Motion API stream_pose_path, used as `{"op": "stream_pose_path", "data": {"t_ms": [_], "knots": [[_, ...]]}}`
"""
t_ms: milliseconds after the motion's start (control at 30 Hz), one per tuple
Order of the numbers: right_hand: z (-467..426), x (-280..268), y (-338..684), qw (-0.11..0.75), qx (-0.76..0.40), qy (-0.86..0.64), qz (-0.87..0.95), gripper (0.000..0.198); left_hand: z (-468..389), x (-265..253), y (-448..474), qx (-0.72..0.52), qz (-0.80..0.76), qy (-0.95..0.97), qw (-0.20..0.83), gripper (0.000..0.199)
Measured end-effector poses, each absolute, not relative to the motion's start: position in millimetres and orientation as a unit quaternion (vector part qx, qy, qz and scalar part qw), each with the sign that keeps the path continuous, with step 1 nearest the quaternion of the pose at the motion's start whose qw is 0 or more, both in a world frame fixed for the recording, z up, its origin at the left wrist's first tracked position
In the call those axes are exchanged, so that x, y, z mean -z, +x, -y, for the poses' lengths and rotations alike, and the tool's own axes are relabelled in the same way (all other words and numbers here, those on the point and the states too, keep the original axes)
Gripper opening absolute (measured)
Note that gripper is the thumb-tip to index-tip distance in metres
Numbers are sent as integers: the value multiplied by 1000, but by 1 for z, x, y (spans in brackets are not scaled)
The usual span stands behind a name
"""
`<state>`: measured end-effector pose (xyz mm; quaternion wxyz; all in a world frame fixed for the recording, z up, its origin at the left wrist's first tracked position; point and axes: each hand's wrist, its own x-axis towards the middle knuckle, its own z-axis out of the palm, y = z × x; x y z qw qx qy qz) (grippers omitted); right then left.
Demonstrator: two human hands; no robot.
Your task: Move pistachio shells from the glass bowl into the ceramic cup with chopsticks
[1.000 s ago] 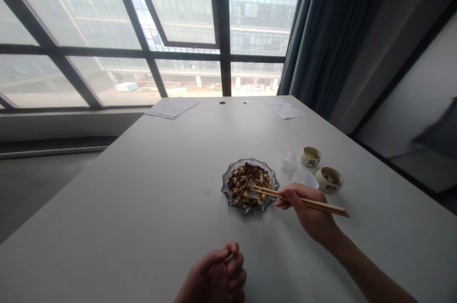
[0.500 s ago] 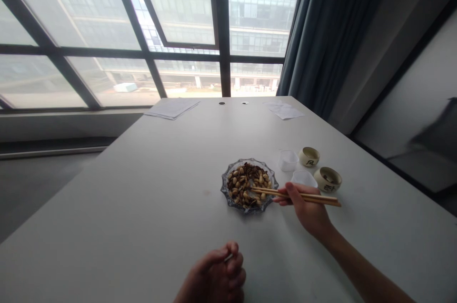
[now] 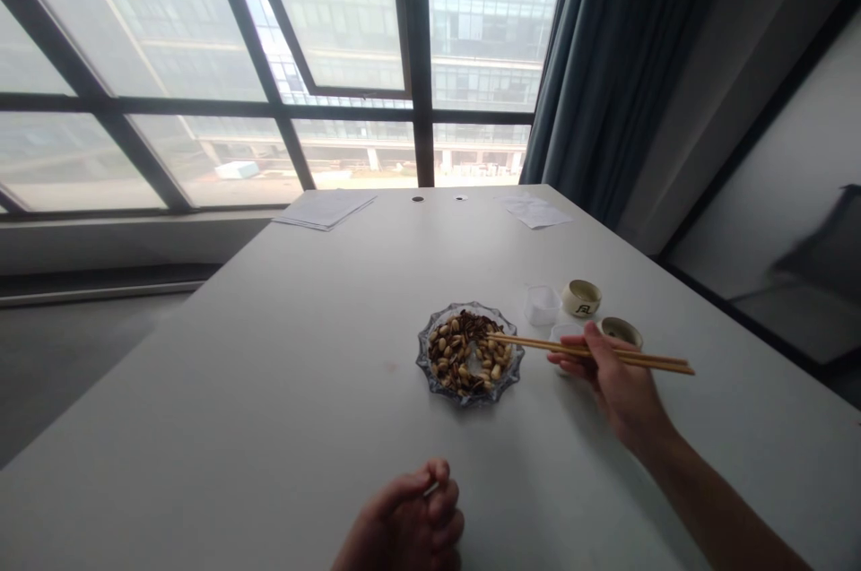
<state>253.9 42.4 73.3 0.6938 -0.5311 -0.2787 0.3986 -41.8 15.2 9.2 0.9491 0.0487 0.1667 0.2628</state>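
The broad, smooth white table [image 3: 282, 392] carried it all. My right hand [image 3: 615, 378] had lifted and drawn back toward three o'clock, so the thin wooden chopsticks [image 3: 592, 352] pinched in its fingers rose from among the nuts; their tips hung over the three o'clock rim of the scalloped glass dish [image 3: 469, 350]. I judged a nut was coming out, though I could not see one. My left hand [image 3: 404, 526] lay curled shut at six o'clock. Two glazed round cups [image 3: 581, 298] sat at two o'clock.
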Motion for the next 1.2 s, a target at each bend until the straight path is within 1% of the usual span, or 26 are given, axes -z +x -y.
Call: {"op": "stream_pose_path", "data": {"t_ms": [133, 233, 333, 500, 667, 800, 1100, 1200], "knots": [[-23, -100, 290, 742, -322, -528, 258, 39, -15, -9, -43, -255, -161, 54, 952, 18], [-2, -107, 325, 765, -251, -548, 225, 34, -16, -9, -43, -258, -162, 48, 951, 19], [20, -102, 358, 773, -202, -569, 193, 29, -16, -8, -43, -262, -164, 41, 950, 19], [43, -75, 390, 756, -155, -608, 187, 32, -18, -6, -44, -255, -164, 44, 952, 19], [46, -50, 392, 751, -147, -623, 165, 33, -17, -5, -44, -262, -170, 45, 949, 20], [46, -44, 389, 742, -164, -622, 189, 34, -15, -8, -45, -261, -174, 43, 949, 21], [45, -68, 370, 734, -122, -623, 240, 31, -17, -11, -42, -264, -171, 31, 949, 19], [36, -79, 344, 725, -134, -608, 295, 34, -18, -7, -43, -257, -166, 34, 951, 18]]}}
